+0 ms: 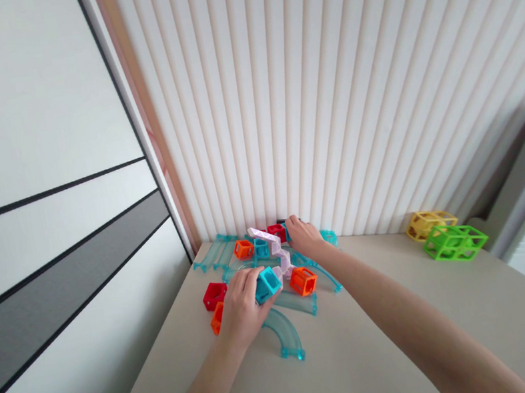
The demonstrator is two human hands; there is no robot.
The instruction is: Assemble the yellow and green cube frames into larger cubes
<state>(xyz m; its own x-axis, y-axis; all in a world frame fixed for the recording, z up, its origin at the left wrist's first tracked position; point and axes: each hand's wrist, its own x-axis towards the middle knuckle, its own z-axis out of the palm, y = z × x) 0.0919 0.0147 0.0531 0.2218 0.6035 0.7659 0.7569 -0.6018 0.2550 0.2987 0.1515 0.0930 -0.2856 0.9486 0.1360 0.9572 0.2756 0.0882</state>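
Your forearms cross the table (423,358) toward a cluster of toy parts at the wall. Your left hand (242,308) has its fingers wrapped round a blue cube (268,283), near the middle of the cluster, just beside an orange cube (302,281). Your right hand (304,236) rests farther back, touching a red cube (277,231); you cannot tell whether its fingers are apart or together. A curved track (284,331) lies nearest you.

Handling: judge the blue cube as light, stiff, hollow plastic with smooth faces. Grip across opposite frame edges.

A white zigzag piece (274,248) is hard to identify. Parts under your left hand are hidden.
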